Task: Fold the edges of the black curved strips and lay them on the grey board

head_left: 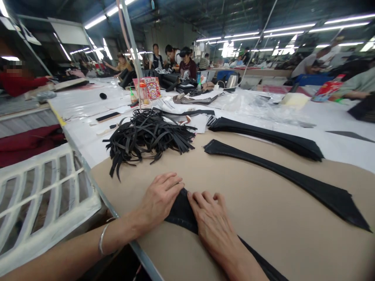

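Black strip (180,214) lies beneath flat left hand (159,199) and right hand (212,222) on workshop tabletop (263,203).

left hand (159,199): lying flat, fingers extended, pressing on the end of a black leather piece (181,214); silver bangle (102,238) sitting at the wrist.
right hand (212,222): lying flat on the same piece, just beside the left hand.
surface: brown paper sheet (234,187) covering the table under both hands.
beyond hands: pile of black strips (146,136) sitting near the paper's far left edge.
right side: two long black tapered pieces (293,177) lying side by side, well apart from the hands.

Factory floor (long worktables (88,103), many workers (187,64)).
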Available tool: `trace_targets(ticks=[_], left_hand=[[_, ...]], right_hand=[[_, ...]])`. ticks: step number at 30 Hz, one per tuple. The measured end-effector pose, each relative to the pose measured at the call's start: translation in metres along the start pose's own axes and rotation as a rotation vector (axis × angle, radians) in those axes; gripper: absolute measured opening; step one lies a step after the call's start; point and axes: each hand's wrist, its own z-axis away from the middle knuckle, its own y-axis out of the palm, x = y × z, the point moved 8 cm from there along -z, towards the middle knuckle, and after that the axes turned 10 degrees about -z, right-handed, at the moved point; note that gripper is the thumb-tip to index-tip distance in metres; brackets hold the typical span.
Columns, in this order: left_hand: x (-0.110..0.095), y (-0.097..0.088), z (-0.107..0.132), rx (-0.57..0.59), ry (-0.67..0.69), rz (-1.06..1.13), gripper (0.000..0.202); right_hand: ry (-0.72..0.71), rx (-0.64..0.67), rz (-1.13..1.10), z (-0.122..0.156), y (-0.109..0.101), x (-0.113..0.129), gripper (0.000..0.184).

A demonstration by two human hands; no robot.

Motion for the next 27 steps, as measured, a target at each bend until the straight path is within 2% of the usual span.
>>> trace_targets(ticks=[3, 8, 13, 16, 19, 23, 27], left_hand=[[-0.026, 0.012, 0.004, 0.027, 0.13, 0.108, 0.036], [-0.027, 0.027, 0.011, -0.002, 0.168, 0.068, 0.038], [-0.036, 0.021, 0.009, -0.001, 0.22, -0.026, 0.036], [-0.04, 0.017, 0.004, 0.035, 0.203, -0.033, 0.036], [-0.043, 0.013, 0.001, 0.063, 0.211, -0.024, 0.031], [-0.044, 0.005, -0.004, 0.092, 0.156, -0.019, 0.02], [-0.052, -0.001, -0.009, 0.085, 0.102, 0.021, 0.017]], right_hand=[[-0.005, -0.023, -0.008, 0.004, -0.006, 0.005, 0.033], [-0.002, -0.07, -0.01, 0.012, -0.007, 0.002, 0.027], [0.008, -0.064, -0.057, 0.022, -0.013, -0.001, 0.023], [0.039, -0.078, -0.106, 0.034, -0.026, -0.006, 0.032], [0.124, -0.142, -0.223, 0.062, -0.043, -0.022, 0.043], [0.222, -0.276, -0.349, 0.117, -0.063, -0.054, 0.032], [0.294, -0.348, -0.342, 0.166, -0.068, -0.074, 0.024]])
